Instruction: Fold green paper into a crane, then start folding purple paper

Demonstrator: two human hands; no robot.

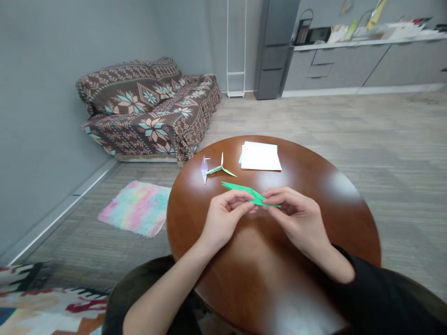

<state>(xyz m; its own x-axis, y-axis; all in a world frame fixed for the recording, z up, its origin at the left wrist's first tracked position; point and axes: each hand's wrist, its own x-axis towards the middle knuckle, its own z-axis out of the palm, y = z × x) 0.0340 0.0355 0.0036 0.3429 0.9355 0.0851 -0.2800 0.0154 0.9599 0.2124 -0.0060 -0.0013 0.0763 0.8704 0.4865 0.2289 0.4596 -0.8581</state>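
A folded piece of green paper [240,188], long and pointed at its ends, is held between both hands above the round table. My left hand [226,211] pinches its middle from the left, thumb and fingers pressed together. On the other side, my right hand [296,211] grips the right part with thumb and fingertips, and a green tip shows between its fingers. The fingers hide some of the folds. Just beyond the hands lie a pale green three-armed paper figure [221,167] and a small purple folded paper piece [204,171].
A stack of white paper sheets [261,157] sits at the table's far side. The brown round table [342,218] has a curved edge. A covered sofa [139,109], a pastel rug [138,207], a grey fridge [277,49] and kitchen cabinets [349,67] stand beyond.
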